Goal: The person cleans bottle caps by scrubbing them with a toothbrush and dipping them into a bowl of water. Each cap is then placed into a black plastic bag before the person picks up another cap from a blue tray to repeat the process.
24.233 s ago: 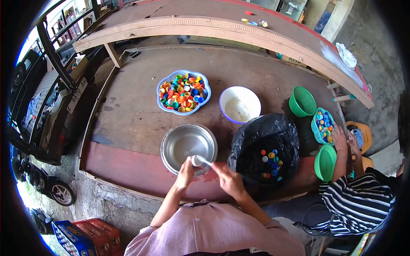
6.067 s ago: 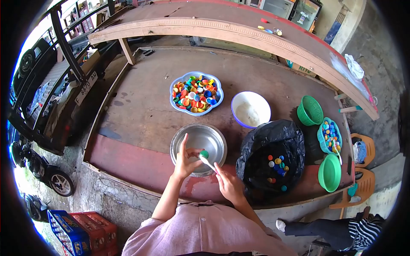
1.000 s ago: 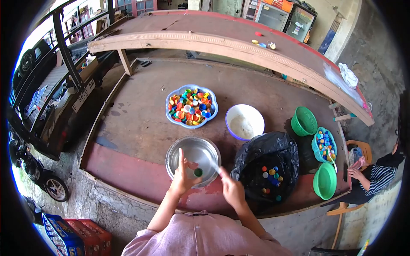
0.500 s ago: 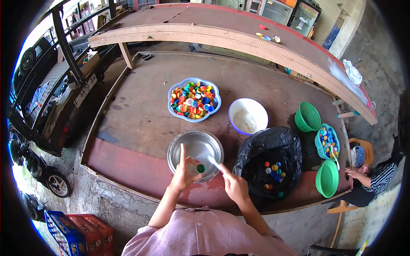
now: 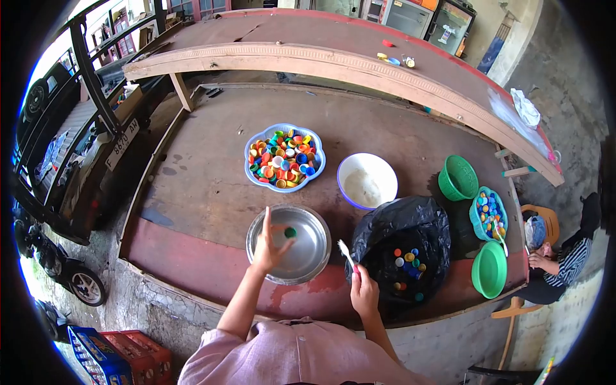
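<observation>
My left hand (image 5: 269, 247) is over the metal basin (image 5: 308, 256), with one finger pointing up. A green bottle cap (image 5: 290, 232) shows between its thumb and another fingertip, seemingly pinched there. My right hand (image 5: 364, 292) grips a toothbrush (image 5: 347, 254) by its pinkish-red handle, white bristle end up, between the basin and a black plastic bag (image 5: 410, 224). Several coloured caps (image 5: 409, 258) lie inside the open bag. Beyond the basin, a blue scalloped bowl (image 5: 250, 157) is full of colourful caps.
A white bowl (image 5: 350, 170) stands behind the bag. To the right are a green basket (image 5: 459, 176), a light-blue basket of caps (image 5: 478, 221) and a green basin (image 5: 489, 273). A co-worker (image 5: 558, 269) sits at the right edge. A raised wooden shelf (image 5: 321, 56) spans the back.
My right hand has drawn the toothbrush away from the cap, right and down. My left hand has shifted slightly left and up with the green cap, its fingers spread wider.
</observation>
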{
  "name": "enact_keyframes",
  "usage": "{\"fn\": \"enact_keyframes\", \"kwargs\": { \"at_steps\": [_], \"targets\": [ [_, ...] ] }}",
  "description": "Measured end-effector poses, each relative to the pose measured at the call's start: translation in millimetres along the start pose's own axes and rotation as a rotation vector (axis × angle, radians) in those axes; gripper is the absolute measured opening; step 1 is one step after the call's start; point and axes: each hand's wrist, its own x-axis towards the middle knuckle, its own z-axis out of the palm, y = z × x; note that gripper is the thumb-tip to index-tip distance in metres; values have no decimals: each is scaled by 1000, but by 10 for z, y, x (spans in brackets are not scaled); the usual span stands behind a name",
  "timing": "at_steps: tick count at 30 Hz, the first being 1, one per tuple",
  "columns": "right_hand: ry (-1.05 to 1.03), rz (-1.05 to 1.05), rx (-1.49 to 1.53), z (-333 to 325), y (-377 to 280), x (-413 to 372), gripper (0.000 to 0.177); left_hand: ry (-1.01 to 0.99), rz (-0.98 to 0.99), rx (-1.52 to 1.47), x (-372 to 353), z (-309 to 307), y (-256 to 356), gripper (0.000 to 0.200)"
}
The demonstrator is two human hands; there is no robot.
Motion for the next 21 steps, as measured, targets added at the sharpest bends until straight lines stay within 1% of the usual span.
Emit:
{"fn": "enact_keyframes", "kwargs": {
  "at_steps": [1, 2, 3, 4, 5, 6, 8, 9, 10, 11, 12, 13, 14, 15, 16, 17, 18, 19, 20, 21],
  "targets": [
    [-14, 81, -17, -24, 50, -21, 20, 14, -10, -8, 148, 3, -56, 100],
    [-12, 75, -20, -59, 86, -27, 20, 27, -22, -14, 304, -5, -118, 95],
    [44, 157, -1, -101, 114, -30, 17, 61, -14, -13, 462, 7, -222, 92],
    [99, 240, 19, -146, 142, -29, 17, 94, -6, -11, 622, 17, -328, 88],
    [108, 316, -36, -207, 176, -12, 20, 146, 7, 61, 772, 22, -428, 86],
    [173, 285, -123, -260, 235, -1, 24, 166, 2, 118, 921, 2, -418, 86],
    [338, 290, -234, -274, 636, -67, 25, 183, 54, 155, 1157, 36, -722, 87],
    [375, 383, -176, -374, 608, -38, 25, 179, 18, 184, 1257, 42, -793, 88],
    [411, 474, -115, -476, 578, 1, 25, 174, 34, 160, 1390, 43, -790, 88],
    [453, 445, -208, -484, 811, -50, 23, 169, 36, 176, 1526, 53, -782, 89],
    [459, 441, -207, -527, 905, -86, 23, 164, 37, 192, 1661, 62, -765, 89],
    [452, 482, -232, -566, 983, -100, 23, 172, 63, 252, 1812, 78, -759, 89],
    [443, 522, -259, -605, 1064, -114, 24, 112, 26, 178, 1944, 78, -756, 96],
    [434, 551, -366, -620, 1141, -119, 29, 168, 38, 233, 2032, 136, -715, 100],
    [436, 548, -367, -610, 1214, -121, 29, 221, 49, 290, 2096, 212, -672, 104],
    [419, 569, -436, -598, 1280, -148, 31, 100, -103, 229, 2119, 247, -649, 110],
    [400, 590, -508, -601, 1330, -182, 32, 150, -41, 125, 2053, 330, -651, 107],
    [400, 592, -508, -590, 1414, -226, 32, 207, 54, 129, 1946, 426, -690, 105],
    [335, 650, -501, -565, 1490, -262, 33, 265, 152, 135, 1807, 511, -726, 103],
    [267, 708, -495, -552, 1546, -284, 34, 266, 163, 116, 1614, 558, -684, 100]
  ]
}}
